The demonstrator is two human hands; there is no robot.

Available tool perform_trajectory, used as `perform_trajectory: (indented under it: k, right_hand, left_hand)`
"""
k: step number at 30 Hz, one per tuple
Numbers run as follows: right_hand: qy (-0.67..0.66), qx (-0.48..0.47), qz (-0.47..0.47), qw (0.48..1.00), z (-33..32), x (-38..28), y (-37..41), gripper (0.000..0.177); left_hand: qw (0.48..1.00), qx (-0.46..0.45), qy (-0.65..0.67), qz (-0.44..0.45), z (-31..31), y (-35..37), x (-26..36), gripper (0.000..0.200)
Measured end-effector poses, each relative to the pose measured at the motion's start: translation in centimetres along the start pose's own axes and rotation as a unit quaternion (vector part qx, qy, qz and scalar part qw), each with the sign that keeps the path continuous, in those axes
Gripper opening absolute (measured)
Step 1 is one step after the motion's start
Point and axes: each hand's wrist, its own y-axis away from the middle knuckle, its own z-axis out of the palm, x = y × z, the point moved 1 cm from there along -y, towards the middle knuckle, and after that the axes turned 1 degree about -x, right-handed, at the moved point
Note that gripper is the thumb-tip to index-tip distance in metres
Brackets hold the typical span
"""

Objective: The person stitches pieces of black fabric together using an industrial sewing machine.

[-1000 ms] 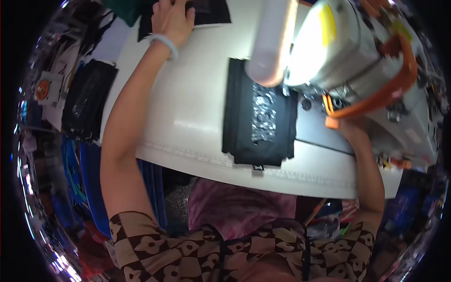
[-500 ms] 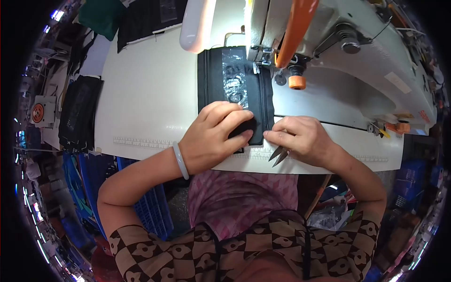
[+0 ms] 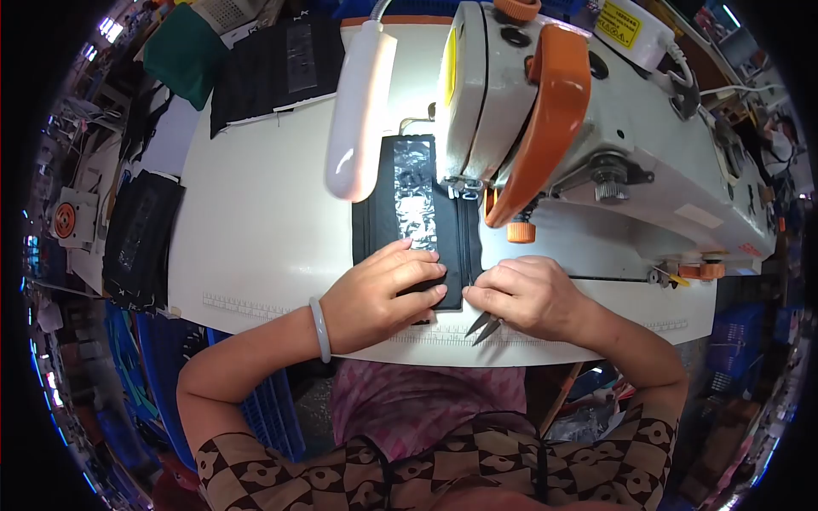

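Observation:
A black fabric panel (image 3: pixel 452 255) with zipper-like strips along its long sides and a clear plastic window (image 3: pixel 415 196) lies under the sewing machine's presser foot (image 3: pixel 464 189). My left hand (image 3: pixel 388 285), a pale bangle at its wrist, rests with extended fingers on the panel's near part. At the panel's near right corner my right hand (image 3: pixel 528 298) has thumb and forefinger pinched at the edge. Pointed scissors (image 3: pixel 484 329) are tucked in that same hand, blades sticking out below the fingers; their handles are hidden.
The machine's orange lever (image 3: pixel 554 119) and a white lamp (image 3: pixel 358 128) hang over the work. More black panels lie at the table's left (image 3: pixel 145 238) and back (image 3: pixel 290 68). A printed ruler (image 3: pixel 256 307) runs along the front edge.
The head view has tilted up, so more of the machine shows. My left fingers lie flatter on the panel. The right hand still keeps the scissors at the corner.

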Motion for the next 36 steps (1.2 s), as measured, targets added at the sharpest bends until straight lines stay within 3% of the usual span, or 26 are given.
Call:
perform_trajectory:
  k: [3, 9, 13, 15, 20, 25, 28, 33, 36]
  right_hand:
    - [0.020, -0.018, 0.008, 1.000, -0.4, 1.1, -0.9, 0.018]
    - [0.001, -0.014, 0.073, 0.997, 0.3, 3.2, -1.2, 0.019]
    - [0.075, 0.007, 0.067, 0.995, 0.6, 3.9, -1.4, 0.024]
    - [0.043, 0.006, 0.148, 0.988, 1.3, 4.4, -1.3, 0.028]
    - [0.028, -0.020, 0.238, 0.971, 1.3, 5.2, -1.0, 0.037]
    - [0.038, 0.017, 0.255, 0.966, 0.5, 4.3, -2.0, 0.041]
    - [0.062, -0.058, 0.291, 0.953, 0.5, 4.4, -1.8, 0.041]
    - [0.052, -0.043, 0.290, 0.955, 0.6, 4.4, -1.7, 0.042]
    - [0.038, -0.081, 0.320, 0.943, 0.0, 4.1, -2.1, 0.040]
  left_hand:
    - [1.000, 0.001, -0.010, 0.015, -0.4, -0.8, -1.4, 0.028]
    - [1.000, -0.007, -0.022, -0.001, -1.2, -2.2, -4.1, 0.024]
    - [1.000, -0.018, -0.017, -0.017, -1.6, -3.1, -6.1, 0.023]
    - [0.999, -0.024, -0.018, -0.021, -2.2, -3.6, -7.0, 0.021]
    - [0.999, -0.020, -0.043, -0.020, -3.3, -4.8, -8.5, 0.019]
    - [0.997, 0.008, -0.074, -0.007, -3.2, -5.0, -8.9, 0.018]
    - [0.996, 0.014, -0.087, -0.014, -3.0, -5.0, -8.8, 0.018]
    - [0.996, 0.010, -0.086, -0.024, -3.2, -5.0, -8.7, 0.018]
    - [0.997, 0.001, -0.081, -0.017, -3.4, -5.5, -9.0, 0.022]
